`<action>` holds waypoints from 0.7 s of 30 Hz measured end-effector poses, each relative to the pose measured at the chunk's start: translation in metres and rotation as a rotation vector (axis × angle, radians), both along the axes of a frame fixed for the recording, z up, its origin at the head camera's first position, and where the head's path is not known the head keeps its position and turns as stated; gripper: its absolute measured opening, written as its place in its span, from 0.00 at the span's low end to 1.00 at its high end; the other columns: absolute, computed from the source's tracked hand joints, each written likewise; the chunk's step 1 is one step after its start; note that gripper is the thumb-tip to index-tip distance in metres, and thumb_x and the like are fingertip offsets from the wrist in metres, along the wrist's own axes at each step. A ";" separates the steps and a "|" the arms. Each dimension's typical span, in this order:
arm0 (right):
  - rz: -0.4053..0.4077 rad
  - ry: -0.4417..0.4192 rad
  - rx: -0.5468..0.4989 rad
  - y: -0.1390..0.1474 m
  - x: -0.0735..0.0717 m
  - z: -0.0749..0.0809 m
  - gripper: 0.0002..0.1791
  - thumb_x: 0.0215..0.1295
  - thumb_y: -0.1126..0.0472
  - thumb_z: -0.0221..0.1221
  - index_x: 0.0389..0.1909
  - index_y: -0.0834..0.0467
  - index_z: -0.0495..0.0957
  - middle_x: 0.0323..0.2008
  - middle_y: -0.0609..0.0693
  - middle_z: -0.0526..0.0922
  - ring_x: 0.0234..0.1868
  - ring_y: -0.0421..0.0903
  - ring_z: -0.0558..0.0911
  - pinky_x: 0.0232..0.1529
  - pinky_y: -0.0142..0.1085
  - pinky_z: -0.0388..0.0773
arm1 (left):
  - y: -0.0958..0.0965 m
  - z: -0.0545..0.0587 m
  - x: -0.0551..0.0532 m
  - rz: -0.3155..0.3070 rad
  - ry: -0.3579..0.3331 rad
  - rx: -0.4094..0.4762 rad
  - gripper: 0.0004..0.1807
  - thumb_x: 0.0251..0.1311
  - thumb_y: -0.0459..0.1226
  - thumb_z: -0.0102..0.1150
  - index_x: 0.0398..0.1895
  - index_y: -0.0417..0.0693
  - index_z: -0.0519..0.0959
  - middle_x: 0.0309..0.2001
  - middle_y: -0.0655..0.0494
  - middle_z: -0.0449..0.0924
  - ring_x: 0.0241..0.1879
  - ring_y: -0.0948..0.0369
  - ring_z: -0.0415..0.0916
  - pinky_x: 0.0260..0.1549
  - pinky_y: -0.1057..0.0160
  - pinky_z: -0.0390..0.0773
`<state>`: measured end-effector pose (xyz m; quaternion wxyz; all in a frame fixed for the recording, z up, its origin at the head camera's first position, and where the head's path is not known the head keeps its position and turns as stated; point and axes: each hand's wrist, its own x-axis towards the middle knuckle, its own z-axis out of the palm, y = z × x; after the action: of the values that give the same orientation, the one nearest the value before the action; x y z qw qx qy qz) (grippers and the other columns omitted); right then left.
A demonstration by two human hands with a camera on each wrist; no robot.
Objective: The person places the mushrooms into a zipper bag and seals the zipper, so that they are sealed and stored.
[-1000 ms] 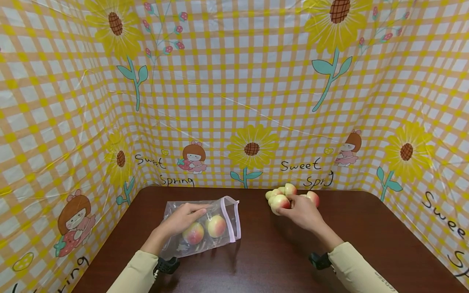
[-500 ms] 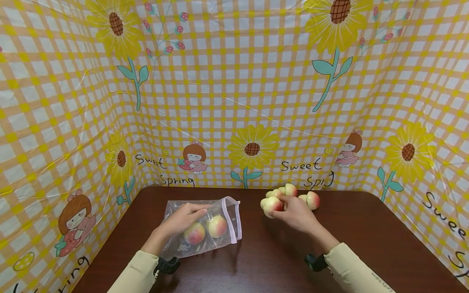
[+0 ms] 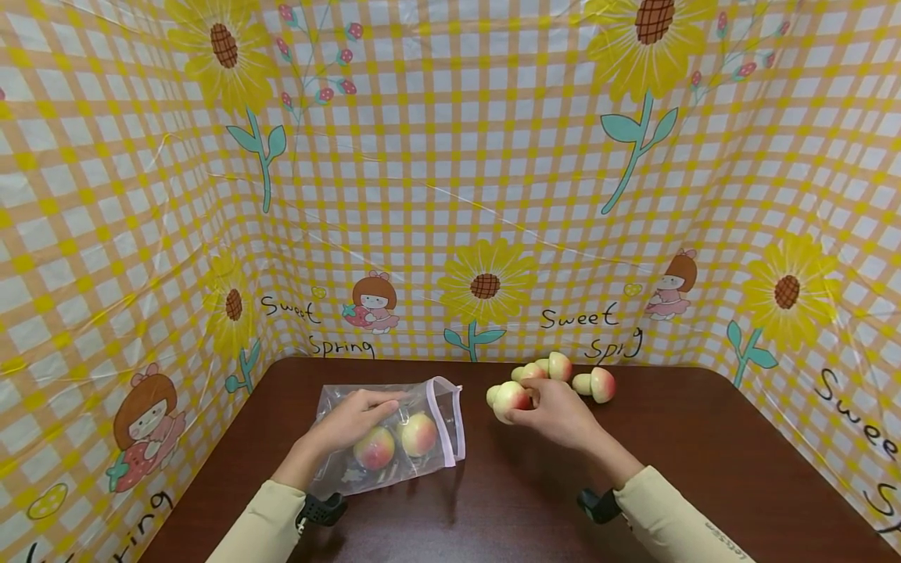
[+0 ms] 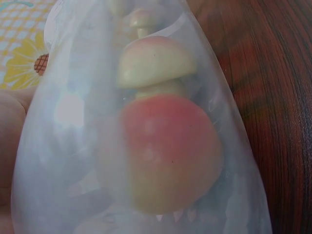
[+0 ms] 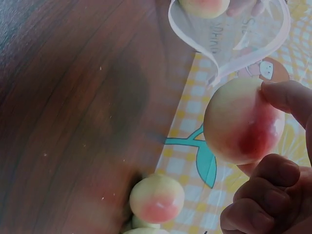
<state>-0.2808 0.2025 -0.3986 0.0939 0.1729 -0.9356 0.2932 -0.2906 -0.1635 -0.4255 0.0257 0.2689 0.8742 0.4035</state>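
A clear plastic bag [image 3: 338,481] with a pale pink rim lies on its side, mouth facing right. Inside are two toy mushrooms with cream and red caps, one nearer [image 3: 375,448] and one by the mouth [image 3: 418,435]. My left hand [image 3: 352,420] grips the bag's upper side between thumb and fingers; part of the fingers is hidden. In my right hand [image 3: 559,410], thumb and fingers pinch another toy mushroom [image 3: 509,400] by its cap, stem pointing left. Close up in the right wrist view, that cap [image 5: 241,122] appears just below the open bag mouth [image 5: 214,63].
Three more toy mushrooms lie at the back of the dark wooden table [image 3: 479,516]: two together, left [image 3: 533,373] and right [image 3: 560,366], and one apart [image 3: 602,385]. A checked, sunflower-printed cloth [image 3: 450,195] walls the back and both sides.
My right hand has carried its toy mushroom leftward and slightly nearer, away from the others and closer to the bag mouth. The left hand and the bag stay almost still.
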 end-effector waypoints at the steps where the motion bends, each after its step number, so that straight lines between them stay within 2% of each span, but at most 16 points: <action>1: 0.003 0.005 0.006 -0.001 0.000 0.000 0.16 0.53 0.49 0.72 0.37 0.52 0.80 0.14 0.39 0.58 0.15 0.35 0.55 0.17 0.28 0.54 | 0.000 0.000 0.000 -0.003 0.000 0.002 0.20 0.76 0.47 0.50 0.65 0.57 0.79 0.65 0.54 0.77 0.68 0.53 0.71 0.65 0.43 0.71; 5: 0.010 0.019 0.016 -0.006 0.000 0.002 0.17 0.53 0.49 0.72 0.26 0.52 0.74 0.14 0.39 0.56 0.15 0.35 0.55 0.18 0.28 0.55 | 0.000 0.000 0.000 -0.011 -0.007 0.016 0.20 0.76 0.47 0.50 0.66 0.56 0.78 0.66 0.55 0.77 0.68 0.53 0.70 0.66 0.44 0.70; 9: 0.025 0.017 0.018 -0.010 0.000 0.003 0.18 0.53 0.49 0.72 0.22 0.50 0.71 0.14 0.39 0.57 0.15 0.35 0.56 0.18 0.28 0.57 | 0.001 0.002 0.001 -0.011 -0.014 0.024 0.20 0.76 0.46 0.50 0.66 0.55 0.78 0.66 0.54 0.76 0.69 0.52 0.69 0.67 0.44 0.69; 21: 0.074 -0.035 -0.002 -0.023 0.001 0.004 0.14 0.53 0.50 0.72 0.27 0.51 0.77 0.13 0.40 0.61 0.14 0.36 0.60 0.17 0.29 0.57 | 0.002 0.001 0.000 -0.009 -0.010 0.016 0.20 0.76 0.46 0.50 0.66 0.55 0.78 0.66 0.54 0.77 0.69 0.51 0.70 0.67 0.43 0.69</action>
<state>-0.2793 0.1793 -0.3949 0.0668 0.2019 -0.9299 0.3002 -0.2904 -0.1620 -0.4242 0.0299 0.2707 0.8697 0.4117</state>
